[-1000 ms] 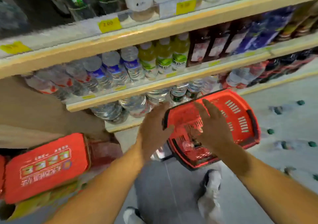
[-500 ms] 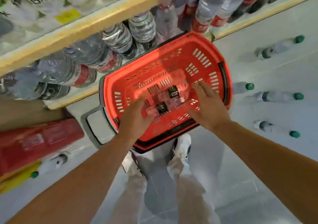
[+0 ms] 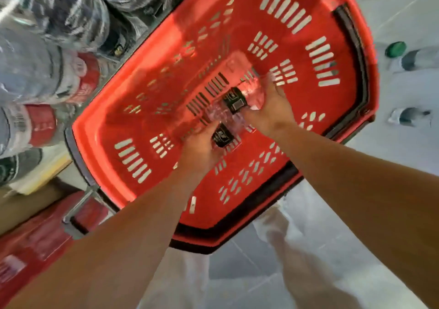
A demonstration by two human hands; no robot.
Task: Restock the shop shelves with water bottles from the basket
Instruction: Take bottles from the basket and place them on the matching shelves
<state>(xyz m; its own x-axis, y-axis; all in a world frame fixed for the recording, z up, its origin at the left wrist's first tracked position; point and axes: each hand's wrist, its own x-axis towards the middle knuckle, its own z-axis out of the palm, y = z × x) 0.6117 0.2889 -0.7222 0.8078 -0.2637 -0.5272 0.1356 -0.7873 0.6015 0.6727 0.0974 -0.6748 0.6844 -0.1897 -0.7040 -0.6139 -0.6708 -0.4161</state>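
A red plastic basket (image 3: 316, 11) with slotted walls and a black rim stands on the floor right below me. Two clear water bottles with black labels lie on its bottom. My left hand (image 3: 198, 153) wraps around the nearer bottle (image 3: 222, 137). My right hand (image 3: 270, 112) curls over the farther bottle (image 3: 234, 102). The lowest shelf (image 3: 40, 175) at the left holds rows of clear bottles with red and dark labels (image 3: 40, 124), blurred by motion.
Several green-capped bottles (image 3: 413, 56) lie on the pale floor to the right of the basket. Red cartons (image 3: 35, 242) sit at the lower left. The basket's grey pull handle (image 3: 79, 204) sticks out leftwards. My light trousers (image 3: 301, 256) show below the basket.
The view has dropped from the shelves down into the basket. Both hands have gone from hovering open above it to closing on the two bottles at its bottom.
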